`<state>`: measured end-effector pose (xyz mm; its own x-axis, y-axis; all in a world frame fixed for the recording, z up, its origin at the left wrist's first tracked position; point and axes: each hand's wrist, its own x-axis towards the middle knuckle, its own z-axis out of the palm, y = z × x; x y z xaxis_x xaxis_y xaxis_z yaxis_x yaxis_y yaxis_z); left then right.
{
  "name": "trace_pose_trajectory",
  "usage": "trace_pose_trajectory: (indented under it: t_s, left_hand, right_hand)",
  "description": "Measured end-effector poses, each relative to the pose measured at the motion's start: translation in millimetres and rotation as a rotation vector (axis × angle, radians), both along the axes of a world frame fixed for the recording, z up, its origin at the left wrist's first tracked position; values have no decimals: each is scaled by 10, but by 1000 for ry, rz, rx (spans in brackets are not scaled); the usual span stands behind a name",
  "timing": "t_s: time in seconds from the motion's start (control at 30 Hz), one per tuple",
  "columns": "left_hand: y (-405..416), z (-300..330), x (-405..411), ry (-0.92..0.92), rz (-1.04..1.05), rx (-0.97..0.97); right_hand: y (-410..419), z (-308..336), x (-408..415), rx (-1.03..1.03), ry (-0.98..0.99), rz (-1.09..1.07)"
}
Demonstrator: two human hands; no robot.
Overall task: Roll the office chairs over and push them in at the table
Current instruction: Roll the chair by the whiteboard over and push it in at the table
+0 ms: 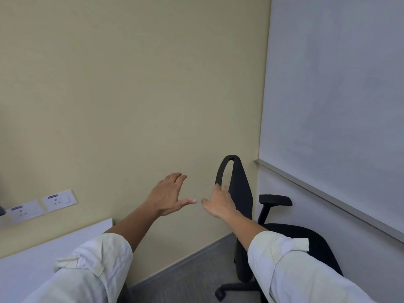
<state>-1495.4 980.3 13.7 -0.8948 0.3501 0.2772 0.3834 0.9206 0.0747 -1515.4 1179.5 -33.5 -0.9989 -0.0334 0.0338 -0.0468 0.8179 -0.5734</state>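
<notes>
Gripping chair [240, 193] backrest, right hand [219, 203]; left hand [168, 196] spread; socket labels [52, 196] unreadable.

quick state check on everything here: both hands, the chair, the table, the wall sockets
right hand: fingers on the edge of the chair's backrest, thumb spread out
left hand: open, fingers spread, in the air, touching nothing
black office chair: upright in the corner by the wall, away from the table, not pushed in
white table: at lower left, no chair at the visible edge
wall sockets: nothing plugged in
</notes>
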Motion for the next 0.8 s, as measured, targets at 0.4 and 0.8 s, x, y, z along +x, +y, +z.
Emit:
trace_pose_trajectory:
  t_s: [0.4,0.8]
  left_hand:
    - [-55,-153,-838,-94,48,-20]
    - [-155,-312,-147,-144,-25,-95]
  right_hand:
    - [-33,-380,-1045,61,-186,-81]
    - [231,-472,1,374,-212,-218]
